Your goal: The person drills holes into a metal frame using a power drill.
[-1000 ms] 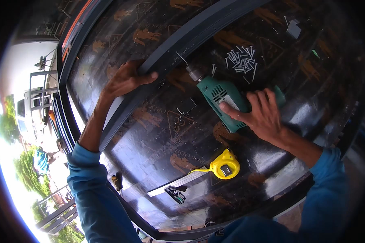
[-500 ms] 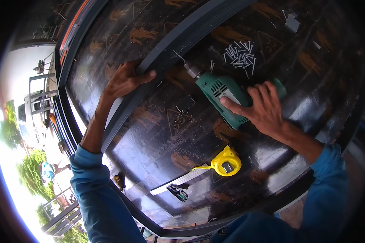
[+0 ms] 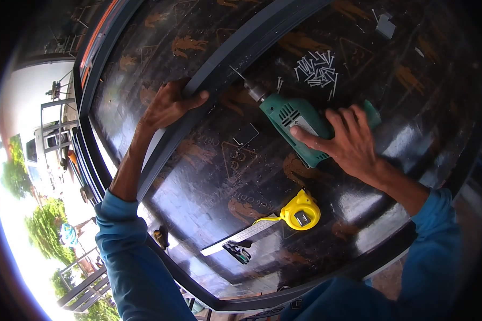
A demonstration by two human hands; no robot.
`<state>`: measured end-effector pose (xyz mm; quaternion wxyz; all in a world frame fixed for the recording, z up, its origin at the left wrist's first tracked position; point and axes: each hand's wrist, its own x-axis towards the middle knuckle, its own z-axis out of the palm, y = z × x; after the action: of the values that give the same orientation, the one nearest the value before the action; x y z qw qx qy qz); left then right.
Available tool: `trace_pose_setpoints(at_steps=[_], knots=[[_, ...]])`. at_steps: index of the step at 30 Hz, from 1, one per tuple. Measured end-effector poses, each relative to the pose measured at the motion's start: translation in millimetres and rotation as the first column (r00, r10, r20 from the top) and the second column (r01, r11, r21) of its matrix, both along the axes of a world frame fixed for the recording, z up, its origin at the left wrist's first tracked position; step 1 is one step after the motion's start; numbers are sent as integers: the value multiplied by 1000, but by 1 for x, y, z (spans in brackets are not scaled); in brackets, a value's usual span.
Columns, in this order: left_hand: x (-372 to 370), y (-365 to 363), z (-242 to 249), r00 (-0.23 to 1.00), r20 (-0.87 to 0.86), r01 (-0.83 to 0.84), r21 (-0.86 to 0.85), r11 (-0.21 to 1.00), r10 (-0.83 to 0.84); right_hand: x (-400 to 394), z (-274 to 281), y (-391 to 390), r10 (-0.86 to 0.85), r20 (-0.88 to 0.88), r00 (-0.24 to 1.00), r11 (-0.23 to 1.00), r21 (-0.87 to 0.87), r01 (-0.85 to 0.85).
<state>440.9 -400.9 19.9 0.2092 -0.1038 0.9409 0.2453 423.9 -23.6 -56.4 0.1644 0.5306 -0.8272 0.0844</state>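
Observation:
My left hand (image 3: 171, 104) is wrapped round a long dark grey metal bar (image 3: 227, 53), with the thumb on its near side. A green power drill (image 3: 294, 123) lies on its side on the dark printed board (image 3: 198, 176), and my right hand (image 3: 351, 139) is closed over its body near the handle. The thin bit in its chuck points at the bar, with the tip close to the bar's edge. Beyond the drill is a pile of silver screws (image 3: 317, 69). Nearer to me sits a yellow tape measure (image 3: 301, 211).
A metal ruler (image 3: 241, 235) lies beside the tape measure, with a small black-and-grey tool (image 3: 238, 251) against it. A small grey block (image 3: 385, 25) stands at the far right. Dark frame rails (image 3: 85, 80) border the board. Outdoors at left, a person (image 3: 69, 234) is visible.
My view has shifted very slightly. Both hands keep their holds on the bar and the drill. The person outdoors has moved a little.

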Motion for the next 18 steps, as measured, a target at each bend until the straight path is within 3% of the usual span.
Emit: trace_pose_setpoints(at_steps=[4,9,15,18], knots=[[1,-3,-7,1000,-17,-16,3,1000,16,2,-1,0,6,14,1000,1000,-17,-6],[1,3,-4,1000,11,6,-29,1000,-6,6,-3,4,2,156,988,1000,-2,-1],[3,8,-6,1000,-3,-19,-47,999,19,1,-8,4,-1,93,996,998,-64,7],[3,9,-4,998,-9,-56,-48,997,55,-3,0,6,26,57,998,1000,-5,-25]])
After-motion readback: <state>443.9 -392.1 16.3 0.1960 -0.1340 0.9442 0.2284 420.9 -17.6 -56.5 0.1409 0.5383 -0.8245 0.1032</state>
